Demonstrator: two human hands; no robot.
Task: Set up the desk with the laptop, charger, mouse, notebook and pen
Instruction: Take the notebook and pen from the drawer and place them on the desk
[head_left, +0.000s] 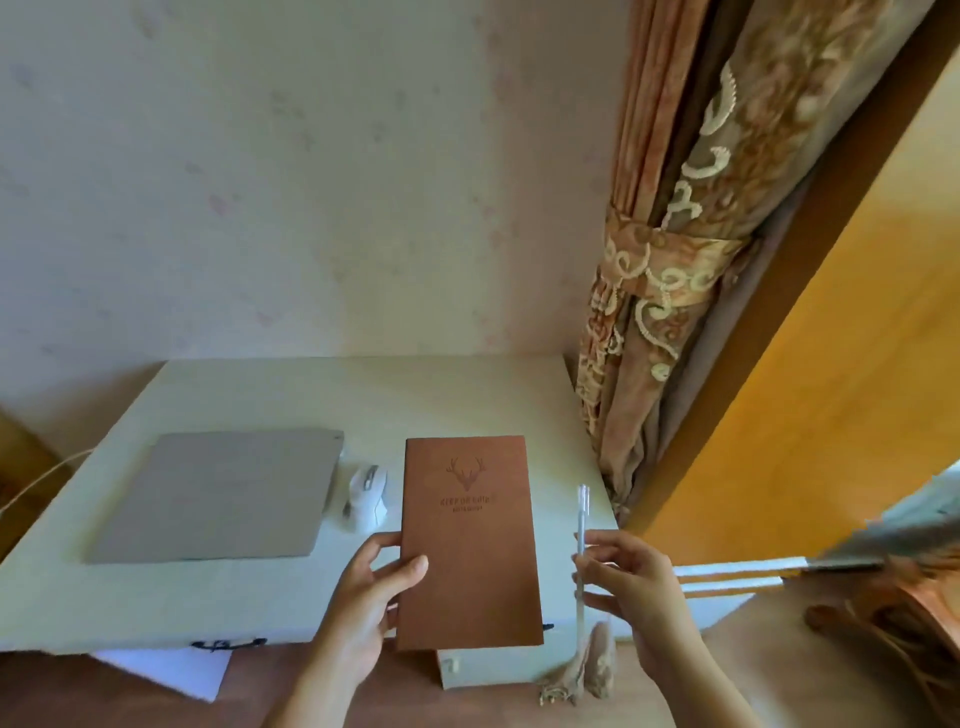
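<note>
My left hand (371, 597) grips the left edge of a brown notebook (470, 540) with a deer emblem on its cover, held over the front right of the white desk (291, 395). To the right of the notebook, my right hand (631, 587) pinches a clear white pen (582, 525) that points away from me. A closed grey laptop (218, 493) lies flat on the desk at the left. A white mouse (366, 496) sits between the laptop and the notebook. A pale cable (36, 483) runs off the desk's left side.
A patterned curtain (665, 291) tied back hangs at the desk's right rear corner, beside a wooden door frame (779, 291). A wallpapered wall backs the desk. Under the front edge are a white sheet (171, 670) and a tassel (582, 670) on the brown floor.
</note>
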